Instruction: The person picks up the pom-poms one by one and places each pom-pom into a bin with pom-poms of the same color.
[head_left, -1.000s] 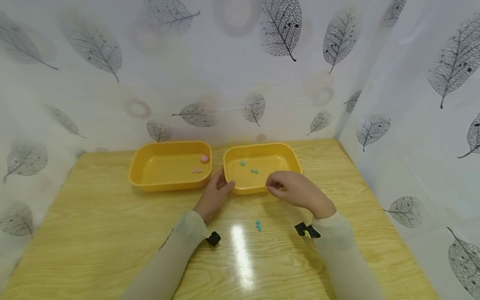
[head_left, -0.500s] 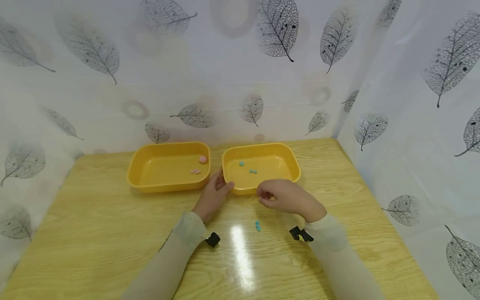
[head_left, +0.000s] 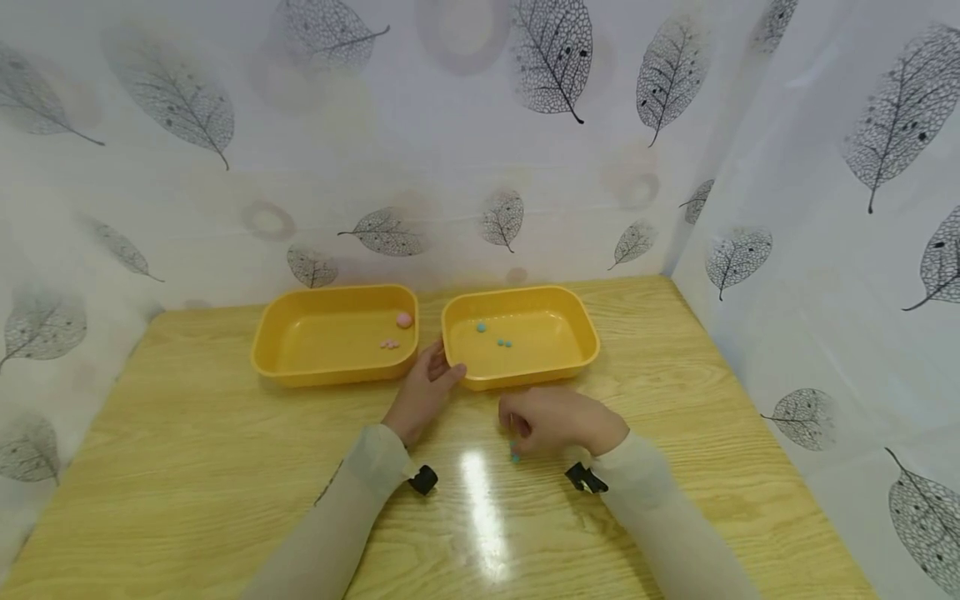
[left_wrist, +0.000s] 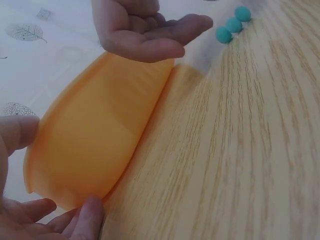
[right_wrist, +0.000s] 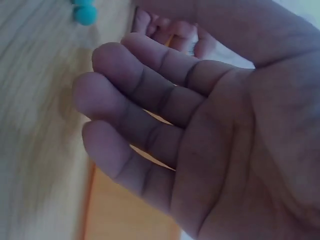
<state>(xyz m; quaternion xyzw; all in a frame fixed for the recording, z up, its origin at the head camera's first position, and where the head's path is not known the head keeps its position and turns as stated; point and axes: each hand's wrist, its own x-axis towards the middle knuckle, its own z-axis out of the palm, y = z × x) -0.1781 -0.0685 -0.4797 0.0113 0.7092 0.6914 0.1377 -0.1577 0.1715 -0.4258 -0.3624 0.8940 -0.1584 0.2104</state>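
My left hand (head_left: 423, 396) holds the near left corner of the right-hand yellow plastic tray (head_left: 551, 333), thumb at the rim and fingers along the side wall. Inside that tray lie several small teal balls (head_left: 482, 327). My right hand (head_left: 562, 418) hovers over the table in front of the tray, palm visible and fingers loosely bent in the right wrist view, nothing between them. Three teal balls (left_wrist: 233, 25) sit in a short row on the wood, just beyond its fingertips in the left wrist view; the hand partly hides them in the head view.
To the left stands a second yellow tray (head_left: 322, 333) with a pink ball (head_left: 404, 320) and several smaller pink pieces (head_left: 389, 343). Both trays are near the back of the wooden table (head_left: 225, 467), against a leaf-printed curtain (head_left: 420, 150) that also runs along the sides.
My right hand has moved from the tray's near right rim down and left to the teal balls on the table. My left hand keeps its place at the tray corner.
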